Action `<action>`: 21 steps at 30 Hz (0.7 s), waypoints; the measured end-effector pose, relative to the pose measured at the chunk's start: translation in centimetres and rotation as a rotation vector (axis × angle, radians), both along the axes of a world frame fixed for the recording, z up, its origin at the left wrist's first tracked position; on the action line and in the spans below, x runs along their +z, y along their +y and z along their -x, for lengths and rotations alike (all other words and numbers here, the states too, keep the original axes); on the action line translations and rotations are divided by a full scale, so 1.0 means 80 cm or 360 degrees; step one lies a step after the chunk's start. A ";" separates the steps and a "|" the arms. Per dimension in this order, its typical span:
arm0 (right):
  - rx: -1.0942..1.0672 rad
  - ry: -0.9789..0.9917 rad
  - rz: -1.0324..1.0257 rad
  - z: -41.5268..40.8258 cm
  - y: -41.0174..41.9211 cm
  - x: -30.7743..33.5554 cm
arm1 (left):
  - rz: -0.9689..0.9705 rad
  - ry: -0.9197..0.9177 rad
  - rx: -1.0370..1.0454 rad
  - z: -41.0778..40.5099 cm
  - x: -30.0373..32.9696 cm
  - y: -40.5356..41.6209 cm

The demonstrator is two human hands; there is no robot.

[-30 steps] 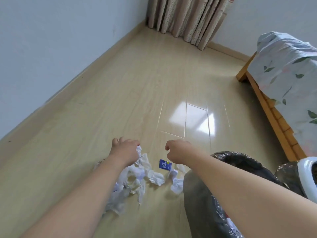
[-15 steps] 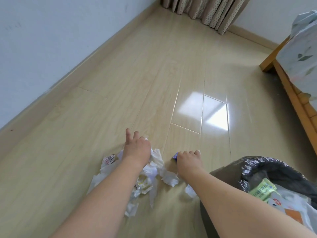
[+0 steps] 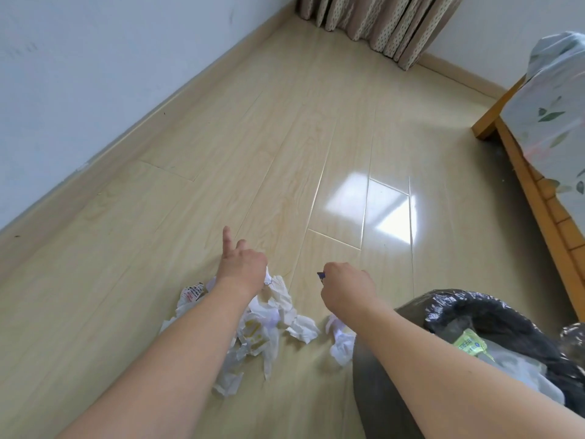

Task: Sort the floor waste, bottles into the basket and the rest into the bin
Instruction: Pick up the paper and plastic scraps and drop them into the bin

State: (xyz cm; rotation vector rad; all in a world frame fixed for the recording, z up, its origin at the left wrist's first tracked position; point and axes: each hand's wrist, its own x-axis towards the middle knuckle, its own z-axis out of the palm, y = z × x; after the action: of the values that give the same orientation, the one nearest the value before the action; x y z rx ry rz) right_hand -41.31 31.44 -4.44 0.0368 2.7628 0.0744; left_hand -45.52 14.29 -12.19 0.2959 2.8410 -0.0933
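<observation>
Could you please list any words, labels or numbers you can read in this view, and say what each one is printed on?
None can be read.
Red-and-black print on the white wrapper beside the left forearm: too blurred.
Blue print on the yellow-green packet inside the bin: too small and blurred.
Yellowish marks on the crumpled paper: not legible.
Blue scrap in the right hand: mostly hidden.

Since a second ago the right hand (image 3: 343, 288) has dropped onto the blue scrap (image 3: 321, 275) and now pinches it clear of the floor, while the left hand (image 3: 242, 267), earlier a fist above the paper (image 3: 269, 315), now grips a piece, one finger straight.
</observation>
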 end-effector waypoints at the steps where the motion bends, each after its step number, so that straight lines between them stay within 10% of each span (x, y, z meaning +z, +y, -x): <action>1: -0.0007 0.0034 0.0036 -0.001 0.002 0.012 | 0.0006 -0.0029 0.0013 0.001 0.004 -0.001; 9: -0.0021 0.0297 0.0117 -0.037 0.019 0.099 | -0.0195 0.0182 0.0215 -0.014 0.044 -0.019; 15: -0.0127 0.0528 0.0177 -0.098 0.075 0.182 | -0.1318 0.0025 0.0517 -0.053 0.130 -0.010; 21: -0.0479 0.0423 0.0402 -0.182 0.158 0.230 | -0.1528 -0.0125 0.0071 -0.107 0.256 0.092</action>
State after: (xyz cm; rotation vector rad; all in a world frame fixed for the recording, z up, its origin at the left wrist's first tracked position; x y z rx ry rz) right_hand -26.77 44.10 14.00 0.4209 2.9700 -0.3840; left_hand -36.93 21.66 8.31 0.3987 2.5885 1.2671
